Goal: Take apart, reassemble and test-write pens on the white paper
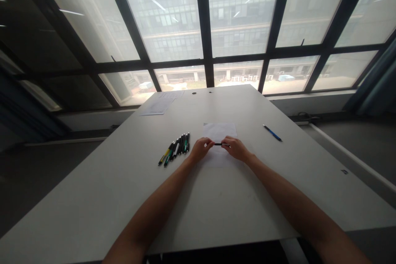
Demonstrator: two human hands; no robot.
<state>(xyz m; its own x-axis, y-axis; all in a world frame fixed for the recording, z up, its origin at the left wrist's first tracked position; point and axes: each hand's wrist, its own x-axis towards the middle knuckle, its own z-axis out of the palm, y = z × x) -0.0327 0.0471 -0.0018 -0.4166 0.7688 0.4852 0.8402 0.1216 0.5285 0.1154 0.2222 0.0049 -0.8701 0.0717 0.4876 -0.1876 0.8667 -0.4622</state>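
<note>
A wide white tabletop (123,198) stretches toward the windows, with papers (158,105) lying near its far left edge. A white sheet (219,131) lies at the middle, under both hands. The left hand (200,149) and right hand (236,148) meet above it, fingers of each pinching one end of a black pen (218,144) held level between them. A row of pens (176,148) lies just left of the left hand; a blue pen (272,133) lies well apart to the right
</note>
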